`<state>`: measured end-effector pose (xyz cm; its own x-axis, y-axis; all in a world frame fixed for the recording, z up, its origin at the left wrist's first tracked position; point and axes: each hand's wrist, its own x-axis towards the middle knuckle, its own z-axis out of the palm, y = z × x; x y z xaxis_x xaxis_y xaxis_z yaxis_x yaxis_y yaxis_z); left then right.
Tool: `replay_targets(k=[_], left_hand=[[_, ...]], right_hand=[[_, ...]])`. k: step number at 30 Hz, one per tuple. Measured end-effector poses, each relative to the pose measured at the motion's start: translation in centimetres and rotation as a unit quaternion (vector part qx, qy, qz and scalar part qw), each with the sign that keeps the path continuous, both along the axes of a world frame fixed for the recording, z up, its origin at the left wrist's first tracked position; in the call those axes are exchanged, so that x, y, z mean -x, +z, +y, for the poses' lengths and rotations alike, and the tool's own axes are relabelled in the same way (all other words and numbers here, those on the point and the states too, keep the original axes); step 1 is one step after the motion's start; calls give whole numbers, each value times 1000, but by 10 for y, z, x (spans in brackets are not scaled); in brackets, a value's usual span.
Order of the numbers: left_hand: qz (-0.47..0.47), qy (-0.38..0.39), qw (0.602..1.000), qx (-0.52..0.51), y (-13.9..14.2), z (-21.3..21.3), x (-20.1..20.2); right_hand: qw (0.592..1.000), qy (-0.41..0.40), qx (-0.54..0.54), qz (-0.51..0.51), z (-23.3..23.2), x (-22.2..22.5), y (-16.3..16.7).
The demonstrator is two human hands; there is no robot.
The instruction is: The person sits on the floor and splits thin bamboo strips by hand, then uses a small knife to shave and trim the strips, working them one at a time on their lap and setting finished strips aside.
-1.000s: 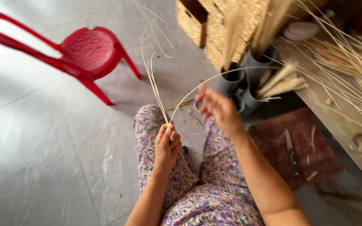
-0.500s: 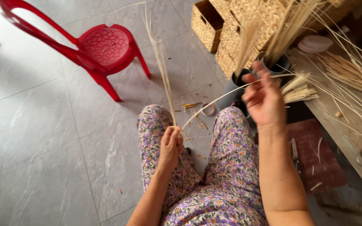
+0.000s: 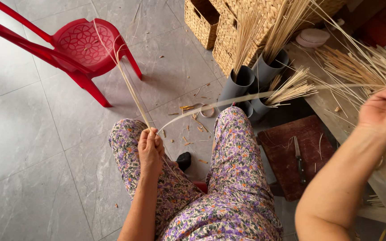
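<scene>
My left hand [image 3: 150, 150] is closed around the lower ends of a few thin pale cane strips [image 3: 126, 80] that rise over my left knee toward the red chair. One long flat strip [image 3: 222, 103] arcs from that hand across to the right. My right hand [image 3: 384, 111] is stretched far right, fingers curled at that strip's far end among the loose cane on the bench. My legs in floral trousers [image 3: 233, 147] fill the lower middle.
A red plastic chair [image 3: 79, 47] stands at the upper left. Woven baskets [image 3: 220, 27] and grey tubes of cane sticks [image 3: 246, 85] sit ahead. A knife [image 3: 298, 158] lies on a dark red board [image 3: 298, 154]. Cane scraps litter the grey tiles.
My right hand has swept from in front of my knees far out to the right, drawing the long strip with it. My left hand has stayed on my knee.
</scene>
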<state>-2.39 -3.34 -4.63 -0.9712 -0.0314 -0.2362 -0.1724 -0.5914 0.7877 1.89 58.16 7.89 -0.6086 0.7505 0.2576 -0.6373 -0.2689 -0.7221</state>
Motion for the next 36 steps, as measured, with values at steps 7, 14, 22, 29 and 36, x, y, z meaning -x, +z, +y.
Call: replay_targets(k=[7, 14, 22, 29, 36], left_hand=[[-18, -20, 999, 24, -6, 19, 0], [-7, -43, 998, 41, -21, 33, 0], [13, -21, 997, 79, -46, 37, -1], [35, -50, 998, -8, -51, 44, -7], [19, -46, 996, 70, -55, 44, -5]], right_hand=[[983, 70, 41, 165, -169, 51, 57], [919, 372, -131, 33, -379, 49, 119], [744, 610, -273, 4, -500, 52, 135], [653, 621, -430, 47, -571, 48, 127], [722, 629, -273, 94, -562, 79, 151]])
